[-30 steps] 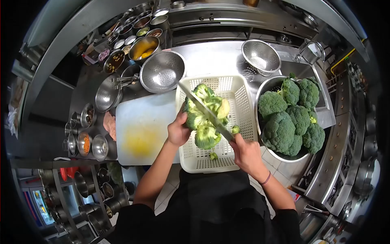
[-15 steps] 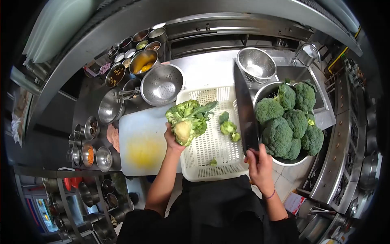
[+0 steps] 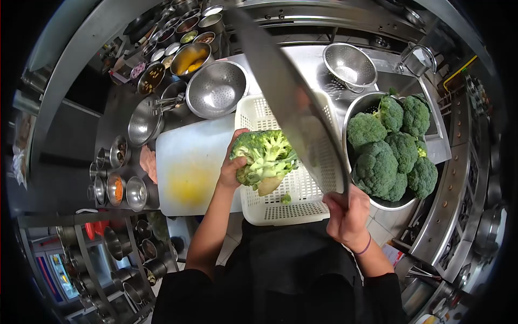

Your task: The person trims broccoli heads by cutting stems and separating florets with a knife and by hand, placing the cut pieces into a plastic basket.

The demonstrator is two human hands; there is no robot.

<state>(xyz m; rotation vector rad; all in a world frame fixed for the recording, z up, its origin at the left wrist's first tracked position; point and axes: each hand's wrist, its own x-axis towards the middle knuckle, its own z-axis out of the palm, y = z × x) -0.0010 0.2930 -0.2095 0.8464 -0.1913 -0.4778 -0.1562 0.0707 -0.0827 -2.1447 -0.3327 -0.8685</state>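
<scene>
My left hand (image 3: 233,163) grips a head of broccoli (image 3: 263,156) from its left side, its pale cut stem turned down toward me. It hovers above a white slotted plastic basket (image 3: 259,216). In my right hand (image 3: 348,213) is the handle of a large, wide-bladed knife (image 3: 291,97). The blade points up and to the left, over the basket and right of the broccoli, hiding part of the basket. A small broccoli floret (image 3: 286,198) lies on the basket floor.
At the right, a metal colander (image 3: 350,116) is piled with whole broccoli heads (image 3: 376,167). A white cutting board (image 3: 178,146) with a yellow stain lies left of the basket. Behind stand two perforated bowls (image 3: 217,89), a sink faucet (image 3: 426,56) and several metal food containers (image 3: 191,58).
My right hand has swung the knife up and left across the basket. My left hand has turned the broccoli, so its stem now faces down instead of toward the camera.
</scene>
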